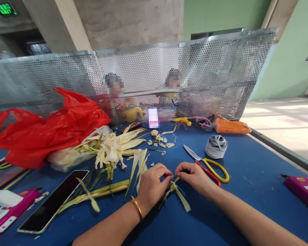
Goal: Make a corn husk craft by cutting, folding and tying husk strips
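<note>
Perforated metal divider (220, 68) stood at far edge of blue tabletop (248, 208). Knotted corn-husk piece (183, 200) sat near centre, between hands. Left hand (154, 182) and right hand (196, 177): thumb and forefinger closed on its upper end; exact strands pinched too small to tell. Step in hand, as judged: tying or twisting. Next move appeared to call for steady tension from both pinches. Scissors (199, 159) and white twine roll (212, 151) lay right, loose husks (115, 143) left.
</note>
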Available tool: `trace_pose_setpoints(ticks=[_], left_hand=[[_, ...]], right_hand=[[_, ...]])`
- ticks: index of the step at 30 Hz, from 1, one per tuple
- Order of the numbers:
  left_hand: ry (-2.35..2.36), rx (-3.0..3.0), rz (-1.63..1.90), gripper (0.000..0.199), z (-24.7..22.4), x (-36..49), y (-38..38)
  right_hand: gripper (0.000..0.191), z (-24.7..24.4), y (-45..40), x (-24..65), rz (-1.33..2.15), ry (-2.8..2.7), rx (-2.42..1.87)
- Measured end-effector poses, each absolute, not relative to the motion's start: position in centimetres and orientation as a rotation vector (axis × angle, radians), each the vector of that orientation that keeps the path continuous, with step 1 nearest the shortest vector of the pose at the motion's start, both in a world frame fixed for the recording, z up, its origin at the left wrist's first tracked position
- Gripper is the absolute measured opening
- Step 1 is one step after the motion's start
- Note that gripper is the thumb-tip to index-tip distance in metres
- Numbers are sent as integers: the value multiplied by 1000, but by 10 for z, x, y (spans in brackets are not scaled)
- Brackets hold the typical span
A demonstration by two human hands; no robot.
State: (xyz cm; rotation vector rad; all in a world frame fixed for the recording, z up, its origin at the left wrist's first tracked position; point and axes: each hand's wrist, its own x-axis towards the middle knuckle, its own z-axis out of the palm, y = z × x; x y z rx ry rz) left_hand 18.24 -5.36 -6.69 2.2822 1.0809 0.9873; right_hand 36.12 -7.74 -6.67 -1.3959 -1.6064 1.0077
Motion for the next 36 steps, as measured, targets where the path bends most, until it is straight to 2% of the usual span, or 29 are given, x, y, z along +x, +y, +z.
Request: trace_pose_setpoints(ticks=[3, 6, 10, 17, 31, 36], left_hand=[[1095, 2271, 1001, 12, -67, 183, -54], [1087, 2275, 1021, 12, -67, 183, -54], [1048, 2296, 1034, 12, -69, 183, -54], [1021, 2279, 1031, 10, -69, 184, -54], [1059, 2254, 1076, 10, -70, 184, -55], [1078, 2245, 1057, 9, -71, 185, -53]], right_hand=[[16, -67, -77, 362, 1094, -1524, -1390], [13, -69, -76, 361, 1085, -1514, -1356], [24, -72, -76, 357, 1029, -1594, -1361], [11, -72, -78, 357, 895, -1707, -1433], [15, -68, -79, 358, 827, -1669, -1417], [17, -65, -82, 358, 626, -1789, -1396]])
